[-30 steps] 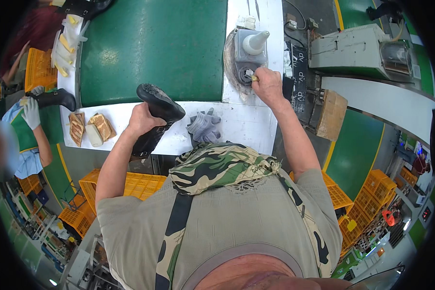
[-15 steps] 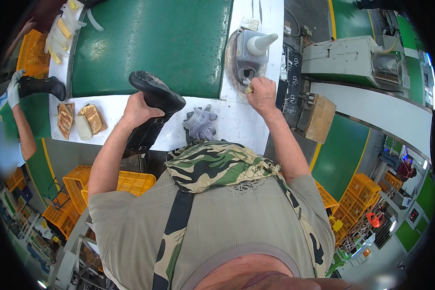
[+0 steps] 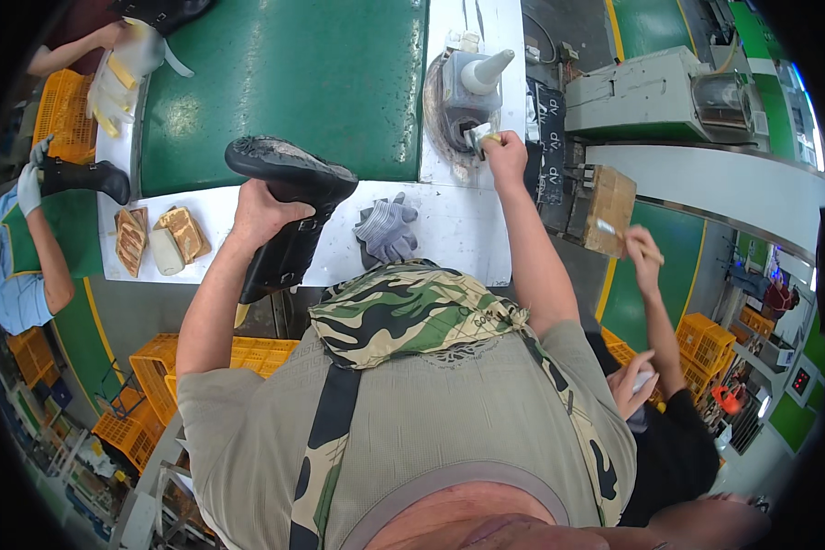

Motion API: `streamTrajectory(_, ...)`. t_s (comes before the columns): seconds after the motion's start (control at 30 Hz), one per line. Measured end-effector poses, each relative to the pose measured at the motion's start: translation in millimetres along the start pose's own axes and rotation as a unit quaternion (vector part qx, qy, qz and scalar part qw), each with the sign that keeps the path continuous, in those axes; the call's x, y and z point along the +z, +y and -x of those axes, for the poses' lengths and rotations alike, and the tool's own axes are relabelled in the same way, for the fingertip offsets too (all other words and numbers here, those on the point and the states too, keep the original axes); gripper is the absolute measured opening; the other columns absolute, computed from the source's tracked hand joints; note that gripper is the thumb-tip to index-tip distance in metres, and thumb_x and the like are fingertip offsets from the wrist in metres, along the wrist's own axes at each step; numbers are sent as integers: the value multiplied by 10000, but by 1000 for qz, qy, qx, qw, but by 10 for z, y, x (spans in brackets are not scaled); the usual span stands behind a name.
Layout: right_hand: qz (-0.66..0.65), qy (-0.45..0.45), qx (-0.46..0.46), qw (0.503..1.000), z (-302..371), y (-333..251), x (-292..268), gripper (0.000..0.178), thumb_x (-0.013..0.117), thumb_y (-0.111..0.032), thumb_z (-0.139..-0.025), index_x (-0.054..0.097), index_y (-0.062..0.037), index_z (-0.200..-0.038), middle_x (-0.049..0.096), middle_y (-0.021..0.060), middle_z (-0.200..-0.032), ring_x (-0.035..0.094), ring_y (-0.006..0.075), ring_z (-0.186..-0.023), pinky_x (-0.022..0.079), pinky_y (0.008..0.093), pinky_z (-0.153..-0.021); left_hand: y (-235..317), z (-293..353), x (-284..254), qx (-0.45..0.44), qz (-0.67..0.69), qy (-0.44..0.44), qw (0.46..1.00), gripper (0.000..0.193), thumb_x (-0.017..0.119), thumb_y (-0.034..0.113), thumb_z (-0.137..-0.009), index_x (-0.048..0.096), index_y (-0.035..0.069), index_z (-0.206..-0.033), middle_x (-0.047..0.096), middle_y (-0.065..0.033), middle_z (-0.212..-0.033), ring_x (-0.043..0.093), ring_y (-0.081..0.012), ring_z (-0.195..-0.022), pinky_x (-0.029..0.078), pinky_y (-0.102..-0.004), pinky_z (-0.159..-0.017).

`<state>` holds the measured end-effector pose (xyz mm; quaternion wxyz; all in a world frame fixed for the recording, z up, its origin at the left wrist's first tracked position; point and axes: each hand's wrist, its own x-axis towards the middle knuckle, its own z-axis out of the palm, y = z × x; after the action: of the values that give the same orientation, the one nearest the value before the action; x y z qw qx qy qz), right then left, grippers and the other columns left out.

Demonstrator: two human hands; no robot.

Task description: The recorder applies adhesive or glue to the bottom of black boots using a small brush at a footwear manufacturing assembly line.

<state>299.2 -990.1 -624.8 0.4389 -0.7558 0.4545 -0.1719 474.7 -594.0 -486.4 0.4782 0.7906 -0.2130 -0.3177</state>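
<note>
While our left hand (image 3: 258, 213) stays clamped around the black boot (image 3: 289, 215), sole up and toe at nine o'clock over the white desk (image 3: 449, 234), our right hand (image 3: 504, 154) has slid off the glue pot (image 3: 472, 92) and now pinches a small brush (image 3: 479, 137) at the pot's six o'clock edge. Since a second ago the boot has risen and its sole tips more toward the green belt (image 3: 284, 82). Grey gloves (image 3: 387, 229) lie at the boot's three o'clock, just beside it. At nine o'clock sit tan insoles (image 3: 160, 240). A co-worker's hand (image 3: 642, 247) works at four o'clock.
</note>
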Motion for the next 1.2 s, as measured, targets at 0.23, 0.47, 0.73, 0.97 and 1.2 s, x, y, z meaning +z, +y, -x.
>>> streamTrajectory(0.23, -71, -1, 149, 986, 93, 210, -144, 118, 704, -48, -715, 663, 19, -803, 657, 61, -751, 601, 128, -621, 504, 276, -597, 288, 197, -13, 48, 18, 10, 999, 519, 858, -33, -594, 674, -19, -1079, 736, -109, -1027, 693, -209, -953, 535, -338, -885)
streamTrajectory(0.47, -68, 16, 106, 992, 62, 486, -76, 201, 731, -143, -689, 683, -7, -828, 676, 83, -755, 626, 178, -675, 500, 323, -659, 451, 312, 10, 72, 13, 17, 997, 592, 874, -59, -593, 628, -16, -1130, 711, -117, -1086, 681, -222, -1002, 534, -348, -913)
streamTrajectory(0.73, -61, 54, 86, 993, 316, 613, -98, 180, 749, -76, -709, 673, -2, -854, 629, 26, -732, 568, 110, -622, 463, 296, -572, 454, 436, 59, 102, 40, 19, 994, 613, 843, -79, -628, 597, -13, -1186, 691, -112, -1123, 664, -217, -1040, 534, -369, -950)
streamTrajectory(0.97, -378, -110, 110, 913, 884, -522, -228, 201, 770, -89, -811, 611, -64, -931, 634, 18, -809, 591, 103, -678, 452, 249, -614, 391, 502, -95, 249, -253, 56, 933, 555, 849, 91, -720, 611, 20, -1216, 693, -88, -1159, 662, -205, -1092, 522, -350, -965)
streamTrajectory(1.2, -473, -249, -119, 837, 1276, -1868, -12, 189, 739, 4, -825, 567, -37, -893, 613, 32, -806, 584, 96, -684, 479, 255, -593, 404, 449, -156, 341, -77, 89, 933, 605, 853, 125, -719, 605, -19, -1252, 708, -128, -1130, 687, -244, -1031, 527, -318, -941)
